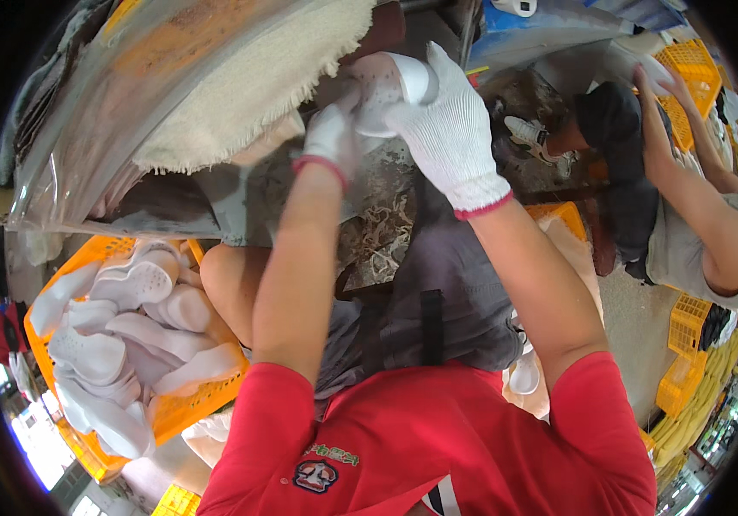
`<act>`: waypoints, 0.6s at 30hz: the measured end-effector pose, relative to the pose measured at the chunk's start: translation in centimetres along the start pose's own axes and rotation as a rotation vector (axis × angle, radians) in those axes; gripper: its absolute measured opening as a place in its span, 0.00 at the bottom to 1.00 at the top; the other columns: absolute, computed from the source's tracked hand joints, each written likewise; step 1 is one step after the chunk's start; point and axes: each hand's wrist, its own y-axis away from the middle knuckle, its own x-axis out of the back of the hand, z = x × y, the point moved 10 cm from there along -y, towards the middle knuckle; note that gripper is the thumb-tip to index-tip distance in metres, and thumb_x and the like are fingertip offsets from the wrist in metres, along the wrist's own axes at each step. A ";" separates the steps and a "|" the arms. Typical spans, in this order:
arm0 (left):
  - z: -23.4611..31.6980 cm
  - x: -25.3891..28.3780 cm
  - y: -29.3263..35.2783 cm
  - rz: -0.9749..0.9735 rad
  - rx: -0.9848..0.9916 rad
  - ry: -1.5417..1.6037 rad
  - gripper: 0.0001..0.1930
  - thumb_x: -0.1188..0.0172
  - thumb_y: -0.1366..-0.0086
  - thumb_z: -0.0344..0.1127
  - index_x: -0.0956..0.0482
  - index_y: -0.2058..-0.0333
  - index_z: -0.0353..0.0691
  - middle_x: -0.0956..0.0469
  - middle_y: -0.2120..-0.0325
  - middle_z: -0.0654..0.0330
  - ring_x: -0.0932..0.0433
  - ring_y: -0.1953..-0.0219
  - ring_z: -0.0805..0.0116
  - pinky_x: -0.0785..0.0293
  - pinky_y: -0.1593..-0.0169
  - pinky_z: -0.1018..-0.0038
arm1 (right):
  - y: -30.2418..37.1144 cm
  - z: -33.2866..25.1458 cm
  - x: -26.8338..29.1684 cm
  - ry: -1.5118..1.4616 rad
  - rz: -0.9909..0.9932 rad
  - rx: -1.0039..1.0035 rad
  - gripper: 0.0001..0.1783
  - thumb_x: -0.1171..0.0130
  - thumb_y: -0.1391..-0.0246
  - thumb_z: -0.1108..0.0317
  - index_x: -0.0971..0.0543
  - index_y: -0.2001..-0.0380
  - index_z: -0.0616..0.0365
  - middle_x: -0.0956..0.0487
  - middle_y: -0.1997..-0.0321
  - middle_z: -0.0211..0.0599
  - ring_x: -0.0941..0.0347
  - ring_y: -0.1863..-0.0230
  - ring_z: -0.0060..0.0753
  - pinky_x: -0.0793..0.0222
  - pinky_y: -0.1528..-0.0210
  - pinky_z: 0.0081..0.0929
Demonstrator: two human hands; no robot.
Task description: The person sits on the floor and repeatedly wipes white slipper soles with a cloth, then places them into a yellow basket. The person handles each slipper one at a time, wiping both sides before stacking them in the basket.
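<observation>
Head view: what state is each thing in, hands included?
Right hand: gloved, gripping the white perforated piece
Left hand: gloved, blurred, at the piece; grip unclear
White perforated piece: raised between the hands
Orange crate at left: heaped full
White molded pieces: piled loosely in it
Cream cloth: edge frayed
Scraps: scattered

We hold: one white perforated shoe [377, 93], between gloved left hand [334, 138] and right hand [453, 133]. Beside us: orange basket [190, 413], white shoes [128, 344].

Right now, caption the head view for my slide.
Gloved right hand holds a white piece, left hand blurred at its side; orange basket nearby.
</observation>
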 end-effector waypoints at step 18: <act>0.8 -1.7 4.6 -0.284 -0.200 -0.024 0.26 0.38 0.20 0.50 0.23 0.35 0.37 0.16 0.46 0.53 0.16 0.47 0.61 0.19 0.43 0.66 | 8.6 -9.1 0.1 0.858 -0.391 0.897 0.35 0.30 0.54 0.67 0.16 0.38 0.43 0.17 0.39 0.45 0.22 0.38 0.57 0.23 0.38 0.50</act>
